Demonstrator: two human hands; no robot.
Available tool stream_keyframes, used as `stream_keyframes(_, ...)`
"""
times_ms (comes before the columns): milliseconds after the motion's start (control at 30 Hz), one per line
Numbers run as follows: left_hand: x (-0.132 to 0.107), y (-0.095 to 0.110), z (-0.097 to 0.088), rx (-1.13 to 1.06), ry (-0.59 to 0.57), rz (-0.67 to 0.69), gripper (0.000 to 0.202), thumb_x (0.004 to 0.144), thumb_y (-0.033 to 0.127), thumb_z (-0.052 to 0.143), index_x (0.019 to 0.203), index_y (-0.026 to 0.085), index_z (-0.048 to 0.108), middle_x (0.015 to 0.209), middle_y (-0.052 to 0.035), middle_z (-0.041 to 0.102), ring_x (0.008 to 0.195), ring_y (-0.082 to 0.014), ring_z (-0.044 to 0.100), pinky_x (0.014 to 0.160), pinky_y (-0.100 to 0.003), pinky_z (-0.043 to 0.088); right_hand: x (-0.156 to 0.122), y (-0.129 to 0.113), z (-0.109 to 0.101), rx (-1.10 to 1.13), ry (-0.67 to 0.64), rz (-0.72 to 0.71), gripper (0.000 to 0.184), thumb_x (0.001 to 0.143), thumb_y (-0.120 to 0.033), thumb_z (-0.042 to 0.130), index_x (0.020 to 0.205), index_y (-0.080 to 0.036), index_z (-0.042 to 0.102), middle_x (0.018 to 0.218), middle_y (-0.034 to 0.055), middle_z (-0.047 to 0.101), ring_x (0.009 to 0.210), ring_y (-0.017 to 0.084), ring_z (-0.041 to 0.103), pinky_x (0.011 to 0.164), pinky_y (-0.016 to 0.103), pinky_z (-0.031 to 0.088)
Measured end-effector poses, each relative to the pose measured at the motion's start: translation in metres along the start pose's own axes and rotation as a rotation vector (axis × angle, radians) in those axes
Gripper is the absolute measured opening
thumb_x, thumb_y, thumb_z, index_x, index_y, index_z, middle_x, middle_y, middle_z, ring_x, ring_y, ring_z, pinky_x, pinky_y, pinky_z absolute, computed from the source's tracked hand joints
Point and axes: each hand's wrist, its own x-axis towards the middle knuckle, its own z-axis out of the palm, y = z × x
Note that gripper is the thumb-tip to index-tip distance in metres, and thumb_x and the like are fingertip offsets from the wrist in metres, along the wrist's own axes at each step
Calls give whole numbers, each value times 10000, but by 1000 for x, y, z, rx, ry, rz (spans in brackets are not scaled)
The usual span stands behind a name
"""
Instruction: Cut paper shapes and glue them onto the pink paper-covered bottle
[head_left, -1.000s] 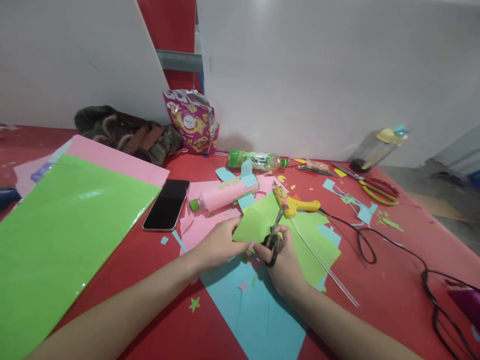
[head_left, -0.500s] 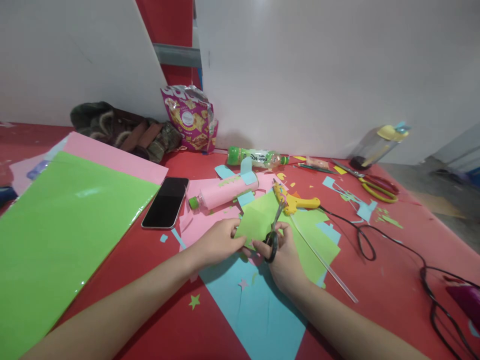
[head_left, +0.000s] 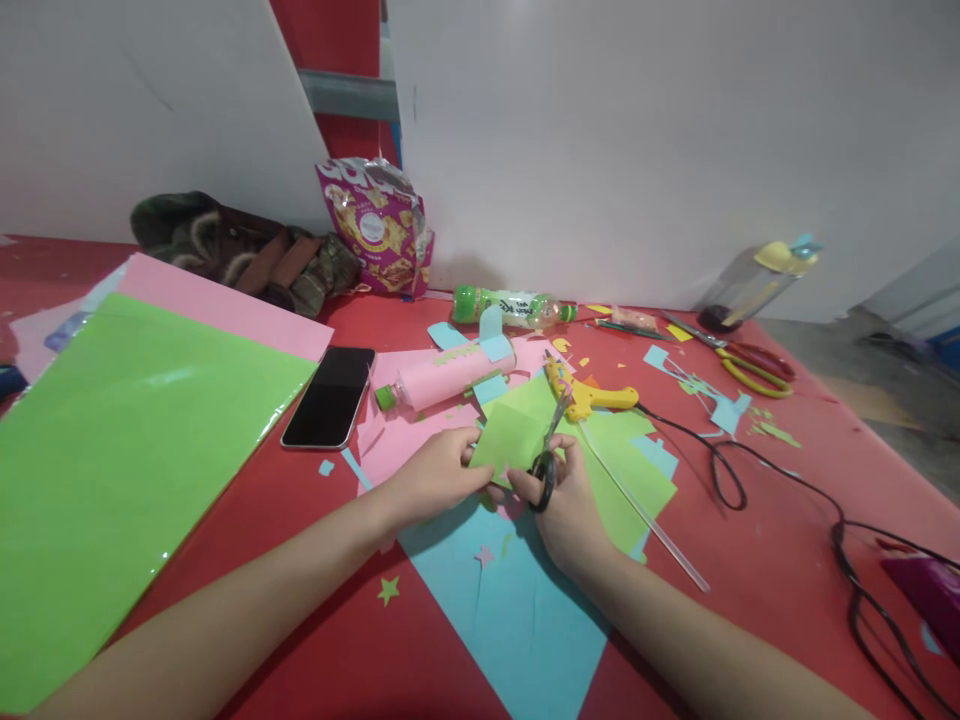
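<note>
My left hand (head_left: 439,472) pinches the edge of a small green paper piece (head_left: 504,437) above the scattered sheets. Closed around the black handles of a pair of scissors (head_left: 544,478), my right hand (head_left: 570,510) is at the paper's right side, with the blades pointing away from me. Beneath both hands lies a blue paper sheet (head_left: 517,620) with a small pink star (head_left: 485,553) on it. A green star (head_left: 388,591) rests on the red table. Beyond my hands lies a bottle wrapped in pink paper (head_left: 454,375), with blue paper pieces attached.
A yellow glue gun (head_left: 592,398) lies behind my right hand, its black cord (head_left: 724,470) running right. A clear glue stick (head_left: 645,510), phone (head_left: 330,398), large green sheet (head_left: 142,470), green-labelled bottle (head_left: 510,308), red-and-yellow-handled scissors (head_left: 754,368) and snack bag (head_left: 379,230) surround the work.
The view has shifted slightly. Both hands keep their hold on the green paper and the scissors, with the paper tilted a little differently.
</note>
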Motion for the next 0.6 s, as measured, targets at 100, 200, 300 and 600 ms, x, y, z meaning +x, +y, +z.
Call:
stream_keyframes(100,0,2,2,-69,3,-14,220,705,149,495,913,87,527,750,-87,651,645,-155,637,595,-249,485,1,2,-2,9,15,0,422,612,-89,626,777,-260,277,678,-95,513,445,86,541,425,223,431)
stream_keyframes(200,1,0,5,-133,-23,-41,200,717,192,522,874,72,551,690,-78,647,604,-140,626,594,-249,482,2,5,-4,23,35,-12,417,609,-86,628,789,-262,295,651,-103,506,434,76,520,410,206,416)
stream_keyframes(300,1,-4,7,-149,-44,-65,202,724,243,539,801,60,575,671,-81,647,603,-141,624,606,-253,478,3,6,-5,38,44,-28,411,604,-86,632,788,-261,309,636,-109,499,419,63,494,411,201,409)
stream_keyframes(600,2,-10,6,-7,-10,7,250,735,323,531,760,80,587,636,-71,648,594,-138,616,585,-240,471,2,6,-5,-2,70,-43,405,594,-85,630,793,-257,323,623,-103,496,459,71,494,436,207,403)
